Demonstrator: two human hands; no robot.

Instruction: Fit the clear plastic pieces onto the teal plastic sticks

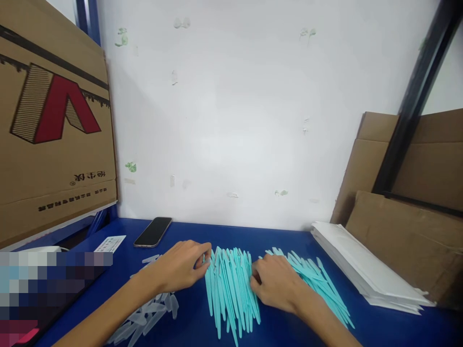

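Observation:
A heap of slim turquoise plastic sticks point(231, 294), shaped like eyebrow razors, lies lengthwise on the blue table between my hands. My left hand point(186, 264) is at its upper left edge, thumb and fingers curled toward each other. Against the right side of the heap rests my right hand point(273, 279), also with curled fingers. Whatever either hand pinches is hidden. More turquoise sticks point(321, 284) lie in a second, fanned pile beyond my right hand. Translucent plastic caps point(152, 313) are scattered beneath and beside my left forearm.
A phone point(153, 232) and a printed card point(110, 244) lie at the back left of the blue table point(224, 233). White envelopes or sheets point(369, 270) are stacked at right, beside cardboard point(405, 241). A large carton point(58, 120) stands left; a white wall point(231, 120) closes the back.

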